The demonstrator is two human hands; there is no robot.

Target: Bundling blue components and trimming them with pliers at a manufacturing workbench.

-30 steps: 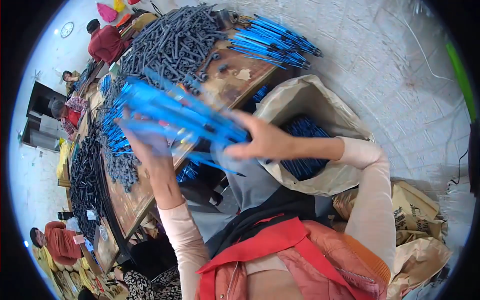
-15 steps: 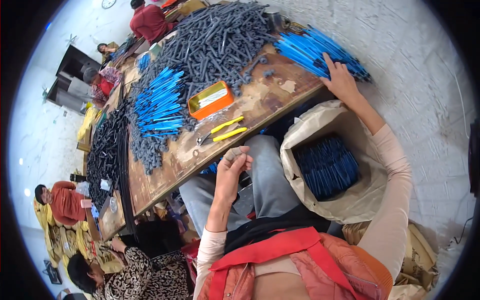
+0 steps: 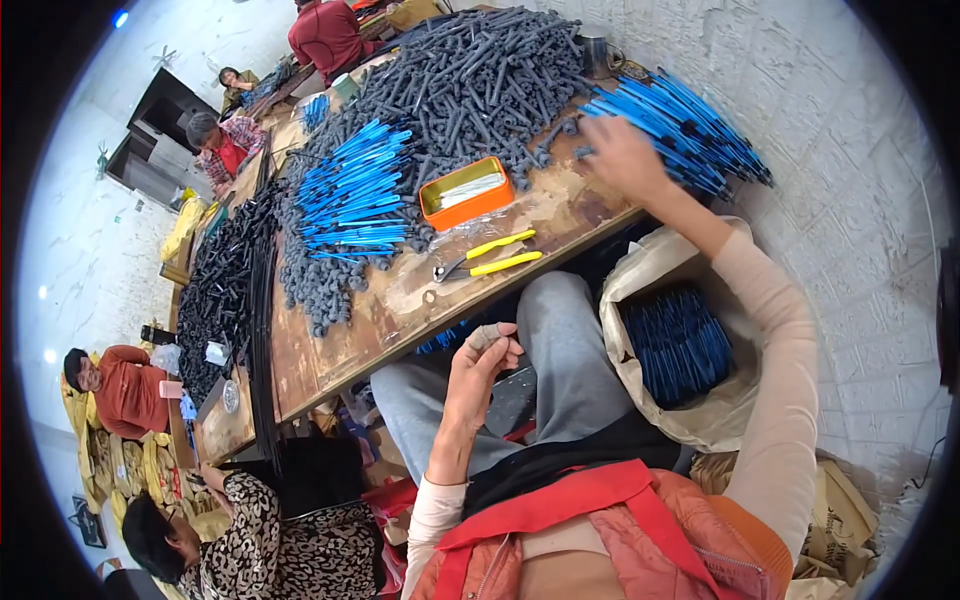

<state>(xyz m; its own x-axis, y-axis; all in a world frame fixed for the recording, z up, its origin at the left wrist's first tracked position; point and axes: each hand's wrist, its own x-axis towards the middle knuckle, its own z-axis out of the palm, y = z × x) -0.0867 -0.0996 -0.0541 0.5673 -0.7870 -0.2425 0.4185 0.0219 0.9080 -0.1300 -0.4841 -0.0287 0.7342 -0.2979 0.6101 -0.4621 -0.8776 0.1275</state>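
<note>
A worn wooden worktable [image 3: 315,365] carries slim bright-blue, black-fitted rods [image 3: 690,130], stacked loosely — right hand [image 3: 625,155] at their left end, blurred, grip indeterminable; left hand [image 3: 480,370] pinched, thumb against fingers.

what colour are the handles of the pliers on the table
Yellow: the handles show best in the head view.

You're in a workshop: grey parts [image 3: 470,90] and blue rods [image 3: 685,120] crowd your worn table [image 3: 395,298], pliers [image 3: 505,265] lie there, co-workers [image 3: 325,45] nearby.

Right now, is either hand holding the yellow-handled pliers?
No, the pliers lie on the table, apart from the left hand and right hand.
</note>
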